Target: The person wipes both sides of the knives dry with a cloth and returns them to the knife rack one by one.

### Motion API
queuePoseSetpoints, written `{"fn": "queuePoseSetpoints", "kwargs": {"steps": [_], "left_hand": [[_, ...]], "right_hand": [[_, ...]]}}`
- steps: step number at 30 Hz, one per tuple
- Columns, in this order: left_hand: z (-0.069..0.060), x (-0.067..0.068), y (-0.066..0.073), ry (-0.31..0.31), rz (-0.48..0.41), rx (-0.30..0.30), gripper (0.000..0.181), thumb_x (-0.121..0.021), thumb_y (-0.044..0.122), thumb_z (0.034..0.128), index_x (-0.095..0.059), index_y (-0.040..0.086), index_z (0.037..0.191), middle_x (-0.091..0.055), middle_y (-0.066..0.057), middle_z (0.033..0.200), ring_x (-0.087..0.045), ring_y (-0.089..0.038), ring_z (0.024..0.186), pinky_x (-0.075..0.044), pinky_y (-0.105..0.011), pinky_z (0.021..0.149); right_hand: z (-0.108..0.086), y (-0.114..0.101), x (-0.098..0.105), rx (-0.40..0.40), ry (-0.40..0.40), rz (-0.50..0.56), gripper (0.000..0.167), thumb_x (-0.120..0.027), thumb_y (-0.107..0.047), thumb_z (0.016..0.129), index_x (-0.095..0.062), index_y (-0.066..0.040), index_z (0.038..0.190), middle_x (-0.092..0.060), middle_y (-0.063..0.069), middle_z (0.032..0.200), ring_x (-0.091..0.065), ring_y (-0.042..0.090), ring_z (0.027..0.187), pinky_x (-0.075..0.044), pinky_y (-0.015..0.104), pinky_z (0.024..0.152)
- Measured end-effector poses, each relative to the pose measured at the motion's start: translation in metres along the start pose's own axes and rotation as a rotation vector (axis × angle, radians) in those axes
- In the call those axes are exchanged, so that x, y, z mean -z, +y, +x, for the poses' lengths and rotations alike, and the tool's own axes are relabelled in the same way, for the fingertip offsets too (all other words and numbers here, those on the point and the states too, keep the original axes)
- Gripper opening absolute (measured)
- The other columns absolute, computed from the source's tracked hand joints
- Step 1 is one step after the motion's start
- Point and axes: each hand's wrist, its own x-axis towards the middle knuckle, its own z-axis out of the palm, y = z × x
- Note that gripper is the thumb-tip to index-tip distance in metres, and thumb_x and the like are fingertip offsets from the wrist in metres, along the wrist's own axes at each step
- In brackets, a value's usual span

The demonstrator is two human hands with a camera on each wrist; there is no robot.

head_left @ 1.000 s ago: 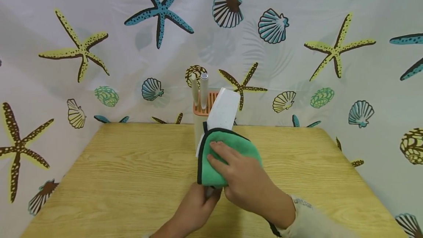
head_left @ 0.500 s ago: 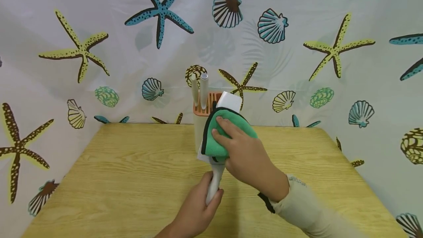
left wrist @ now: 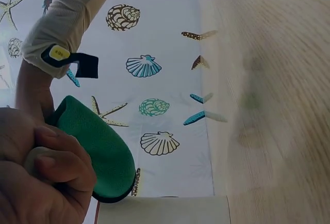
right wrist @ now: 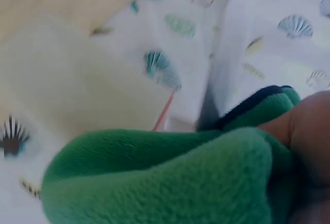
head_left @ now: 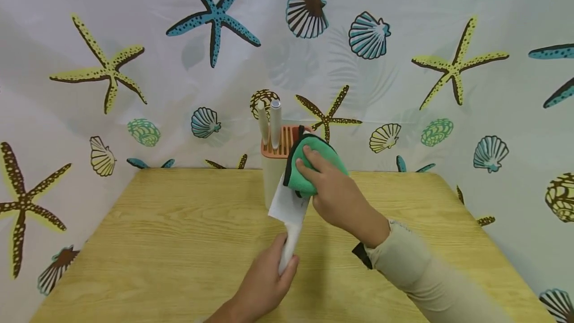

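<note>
My left hand point(head_left: 264, 278) grips the pale handle of a broad-bladed kitchen knife point(head_left: 289, 206), which slants up and away over the table. In the left wrist view its fingers point(left wrist: 67, 154) are curled, with the handle out of sight. My right hand point(head_left: 338, 193) holds a folded green cloth point(head_left: 320, 158) with black edging against the upper blade, covering the tip. Close up in the right wrist view, the green cloth point(right wrist: 170, 177) is doubled over beside part of the right hand point(right wrist: 309, 141).
Behind the blade stands a cream knife block point(head_left: 271, 178) with an orange slotted top; two light-handled knives point(head_left: 275, 123) sit in its left side. A wood-grain table point(head_left: 179, 228) lies underneath, and a curtain point(head_left: 170, 79) printed with shells and starfish hangs behind.
My right hand has slid the green cloth up the blade from near the handle to the tip. The lower blade and handle are now uncovered. The left hand keeps its grip.
</note>
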Motion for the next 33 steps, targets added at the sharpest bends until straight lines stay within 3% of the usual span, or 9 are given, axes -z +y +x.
{"fn": "queuePoseSetpoints", "kwargs": {"steps": [4, 7, 9, 12, 16, 19, 21, 27, 33], "left_hand": [[0.004, 0.003, -0.004, 0.013, 0.017, 0.004, 0.030, -0.050, 0.012, 0.1036, -0.047, -0.007, 0.126, -0.053, -0.002, 0.074, -0.043, 0.003, 0.054, -0.042, -0.015, 0.047], [0.005, 0.005, -0.004, 0.032, -0.002, -0.008, 0.022, -0.049, 0.010, 0.1038, -0.048, -0.002, 0.122, -0.055, -0.001, 0.082, -0.047, 0.003, 0.063, -0.046, -0.016, 0.055], [0.006, 0.007, -0.002, 0.039, -0.014, -0.016, 0.018, -0.048, 0.009, 0.1039, -0.049, 0.000, 0.119, -0.056, -0.001, 0.085, -0.048, 0.002, 0.067, -0.047, -0.017, 0.061], [0.006, 0.009, 0.002, 0.031, -0.002, -0.022, 0.016, -0.048, 0.008, 0.1034, -0.050, -0.001, 0.117, -0.056, -0.001, 0.082, -0.047, 0.003, 0.064, -0.046, -0.017, 0.057], [0.004, 0.010, 0.006, 0.020, 0.043, -0.030, 0.023, -0.051, 0.007, 0.1007, -0.051, -0.007, 0.120, -0.055, -0.003, 0.074, -0.043, 0.003, 0.054, -0.041, -0.015, 0.047], [0.002, 0.007, 0.006, 0.052, 0.069, -0.041, 0.031, -0.056, 0.008, 0.0991, -0.051, -0.008, 0.125, -0.059, -0.006, 0.079, -0.047, 0.002, 0.059, -0.043, -0.016, 0.049], [0.000, 0.005, 0.006, 0.063, 0.072, -0.044, 0.031, -0.057, 0.009, 0.0991, -0.052, -0.006, 0.125, -0.061, -0.007, 0.081, -0.048, 0.002, 0.061, -0.044, -0.017, 0.050], [-0.002, -0.002, 0.005, 0.124, 0.089, -0.077, 0.025, -0.060, 0.006, 0.0956, -0.056, -0.003, 0.118, -0.059, -0.003, 0.076, -0.045, 0.002, 0.060, -0.042, -0.016, 0.050], [-0.005, -0.009, 0.003, 0.108, 0.066, -0.133, 0.022, -0.061, 0.003, 0.0945, -0.056, -0.004, 0.115, -0.060, -0.005, 0.076, -0.045, 0.005, 0.061, -0.043, -0.013, 0.051]], "right_hand": [[-0.016, -0.027, -0.004, 0.097, -0.057, 0.045, 0.065, -0.054, 0.014, 0.072, -0.060, 0.000, 0.135, -0.047, 0.020, 0.152, -0.047, 0.032, 0.142, -0.052, 0.041, 0.104], [-0.027, -0.046, -0.002, 0.139, -0.105, 0.086, 0.067, -0.054, 0.014, 0.072, -0.059, -0.002, 0.136, -0.046, 0.019, 0.153, -0.048, 0.032, 0.141, -0.049, 0.042, 0.109], [-0.030, -0.054, -0.001, 0.135, -0.124, 0.108, 0.068, -0.053, 0.014, 0.071, -0.059, -0.003, 0.137, -0.045, 0.018, 0.154, -0.047, 0.032, 0.142, -0.048, 0.042, 0.109], [-0.028, -0.057, 0.002, 0.079, -0.122, 0.125, 0.070, -0.053, 0.013, 0.071, -0.059, -0.005, 0.138, -0.043, 0.015, 0.156, -0.044, 0.030, 0.144, -0.049, 0.042, 0.109], [-0.019, -0.047, 0.005, -0.023, -0.116, 0.122, 0.070, -0.054, 0.012, 0.072, -0.059, -0.008, 0.139, -0.042, 0.011, 0.158, -0.041, 0.027, 0.146, -0.058, 0.036, 0.087], [-0.012, -0.037, 0.007, -0.065, -0.107, 0.116, 0.069, -0.054, 0.012, 0.073, -0.059, -0.009, 0.139, -0.041, 0.010, 0.158, -0.041, 0.028, 0.147, -0.050, 0.028, 0.064], [-0.008, -0.031, 0.010, -0.079, -0.089, 0.112, 0.070, -0.055, 0.012, 0.072, -0.059, -0.009, 0.138, -0.042, 0.011, 0.158, -0.041, 0.029, 0.146, -0.044, 0.026, 0.058], [0.008, -0.014, 0.023, -0.139, -0.067, 0.098, 0.068, -0.055, 0.011, 0.074, -0.059, -0.011, 0.138, -0.041, 0.009, 0.158, -0.040, 0.028, 0.147, -0.039, 0.027, 0.059], [0.022, 0.019, 0.033, -0.240, -0.060, 0.103, 0.069, -0.045, 0.010, 0.076, -0.057, -0.012, 0.141, -0.044, 0.008, 0.157, -0.041, 0.032, 0.145, -0.029, 0.028, 0.051]]}}
